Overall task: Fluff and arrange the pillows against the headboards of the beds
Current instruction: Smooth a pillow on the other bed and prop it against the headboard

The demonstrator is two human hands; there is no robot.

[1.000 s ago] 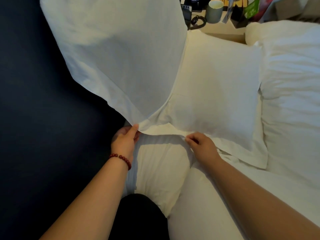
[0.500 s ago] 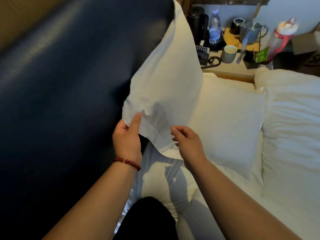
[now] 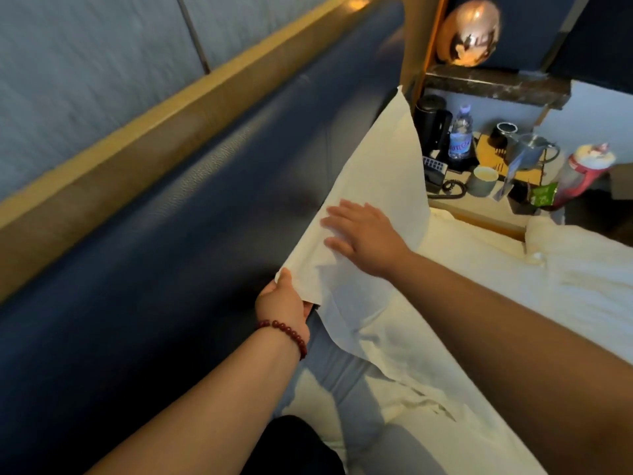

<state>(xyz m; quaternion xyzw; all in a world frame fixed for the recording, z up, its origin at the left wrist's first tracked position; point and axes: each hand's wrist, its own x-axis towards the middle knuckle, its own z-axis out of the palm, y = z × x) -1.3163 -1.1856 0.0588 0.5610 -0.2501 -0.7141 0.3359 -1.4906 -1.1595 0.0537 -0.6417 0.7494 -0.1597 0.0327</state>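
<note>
A white pillow point(image 3: 383, 173) stands on its edge against the dark blue padded headboard point(image 3: 191, 241). My left hand point(image 3: 284, 303), with a red bead bracelet at the wrist, grips the pillow's lower near corner, thumb on top of the cloth. My right hand point(image 3: 363, 234) lies flat on the pillow's face, fingers straight and spread toward the headboard. A second white pillow point(image 3: 472, 255) lies flat on the bed behind my right forearm, partly hidden by it.
A bedside table point(image 3: 479, 210) beyond the pillows carries a water bottle point(image 3: 460, 137), a black kettle, a phone, a mug point(image 3: 483, 180) and a red-lidded bottle. A copper lamp point(image 3: 469, 32) hangs above. White bedding point(image 3: 589, 286) covers the bed at right.
The pillow has gone from hanging by its corner to leaning against the headboard. My right hand let go of the edge and now lies flat on the pillow's face.
</note>
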